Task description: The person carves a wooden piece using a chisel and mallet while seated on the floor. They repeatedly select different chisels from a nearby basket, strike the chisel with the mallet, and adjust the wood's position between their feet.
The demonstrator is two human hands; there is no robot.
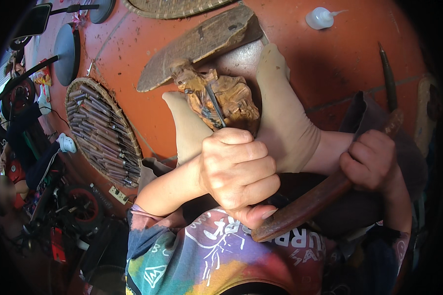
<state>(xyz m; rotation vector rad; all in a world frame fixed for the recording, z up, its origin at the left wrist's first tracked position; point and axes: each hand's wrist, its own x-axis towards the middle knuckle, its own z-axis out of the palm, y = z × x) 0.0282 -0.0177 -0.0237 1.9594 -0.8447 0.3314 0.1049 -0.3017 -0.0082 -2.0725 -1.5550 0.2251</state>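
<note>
My left hand (241,172) is closed in a fist round a chisel, its handle hidden in my fingers. The narrow dark chisel blade (214,105) points away from me and lies against a knobbly brown wood carving (236,96). That carving sits between my two feet (283,113), which are in beige socks. At the right, my right hand (371,160) grips a long, slightly curved wooden club (305,206). The club slants across my lap, its thick end near my left thumb and apart from the carving.
A worn wooden board (197,46) lies beyond the carving on red floor tiles. To the left, a woven tray (71,88) holds several wood-handled chisels. A white squeeze bottle (320,18) stands far right, and a dark pointed tool (388,73) is near the right edge.
</note>
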